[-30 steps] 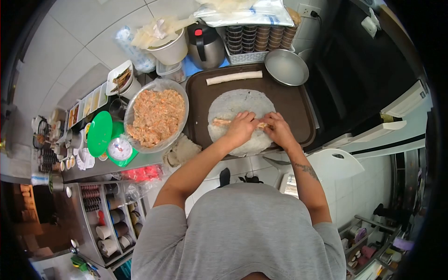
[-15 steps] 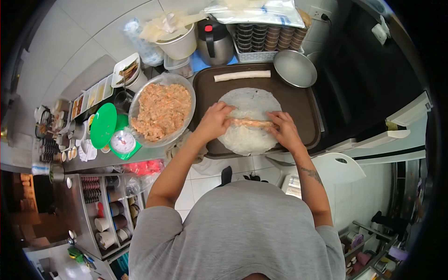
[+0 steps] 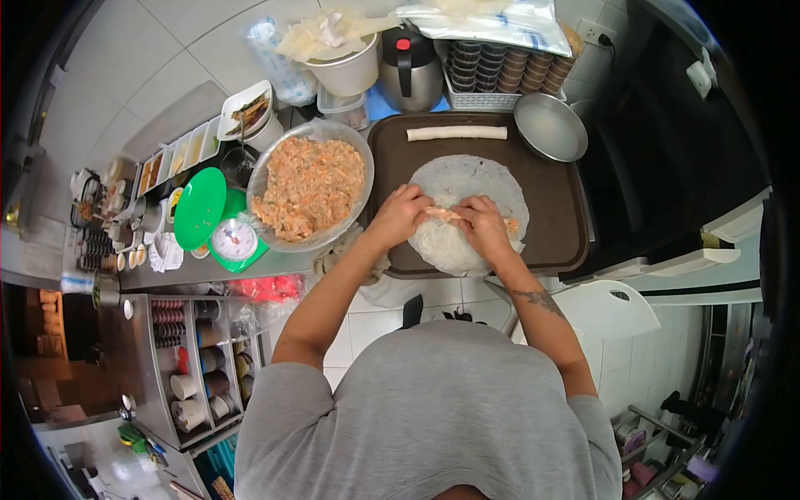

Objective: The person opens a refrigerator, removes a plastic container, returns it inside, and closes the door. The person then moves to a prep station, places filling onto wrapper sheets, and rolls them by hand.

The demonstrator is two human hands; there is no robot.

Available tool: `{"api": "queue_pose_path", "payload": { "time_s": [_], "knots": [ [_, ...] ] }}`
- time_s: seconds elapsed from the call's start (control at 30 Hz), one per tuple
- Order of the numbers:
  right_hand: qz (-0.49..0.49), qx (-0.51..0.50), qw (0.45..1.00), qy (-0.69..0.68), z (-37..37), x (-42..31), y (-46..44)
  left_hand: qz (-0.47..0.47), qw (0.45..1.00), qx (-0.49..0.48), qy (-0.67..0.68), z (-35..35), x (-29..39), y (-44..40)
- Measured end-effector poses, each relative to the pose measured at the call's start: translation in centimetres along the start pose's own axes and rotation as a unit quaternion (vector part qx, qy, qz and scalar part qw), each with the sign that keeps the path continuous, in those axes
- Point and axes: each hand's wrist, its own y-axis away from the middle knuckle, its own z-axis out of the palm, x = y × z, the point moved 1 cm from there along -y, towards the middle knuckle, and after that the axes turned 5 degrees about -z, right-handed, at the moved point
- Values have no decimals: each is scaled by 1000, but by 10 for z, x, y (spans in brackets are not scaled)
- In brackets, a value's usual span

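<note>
A round, translucent rice-paper wrapper (image 3: 471,172) lies flat on the brown tray (image 3: 554,217). Across its middle runs a strip of orange-flecked minced filling (image 3: 442,214). My left hand (image 3: 402,214) has its fingers closed around the strip's left end, at the wrapper's edge. My right hand (image 3: 483,225) pinches the strip near the middle, and a bit of filling shows to its right. The fingertips are partly hidden against the filling. Behind the wrapper, a finished pale roll (image 3: 457,132) lies on the tray.
Left of the tray stands a large bowl of minced filling (image 3: 310,187), with a green kitchen scale (image 3: 235,240) beside it. A metal bowl (image 3: 550,127) rests at the tray's back right corner. Behind are a steel jug (image 3: 411,79) and a basket of stacked containers (image 3: 500,100).
My right hand has moved left along the filling strip, from its right end towards the middle, closer to my left hand. The whole view has shifted slightly.
</note>
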Motion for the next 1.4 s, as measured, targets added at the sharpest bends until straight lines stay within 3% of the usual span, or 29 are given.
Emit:
{"api": "queue_pose_path", "payload": {
  "time_s": [0.2,0.4,0.47,0.6,0.7,0.83,1.1,1.2,1.3,1.4],
  "knots": [
    [12,-16,999,49,3,-9,-3,22,999,30,24,-7,2,-1],
    [53,84,995,24,-35,-22,2,9,999,33,-11,-8,4,3],
    [79,11,996,-32,-59,-12,29,-5,997,70,-24,-24,26,13],
    [59,-146,985,-73,-83,-34,58,120,990,-77,16,-17,43,34],
    [53,-154,986,-32,-71,-38,62,158,982,-99,-23,8,53,34],
    [49,-133,989,-33,-69,-45,59,177,979,-102,-27,16,47,27],
    [73,-32,997,-8,-53,-23,56,39,986,-106,125,0,42,-10],
    [41,-41,998,-16,-55,-19,55,70,980,-165,83,-3,37,-13],
    [39,-50,998,-10,-52,-13,62,140,983,-117,13,-2,58,7],
    [41,-51,998,-7,-55,-16,62,153,981,-114,-37,9,67,16]
  ]
}}
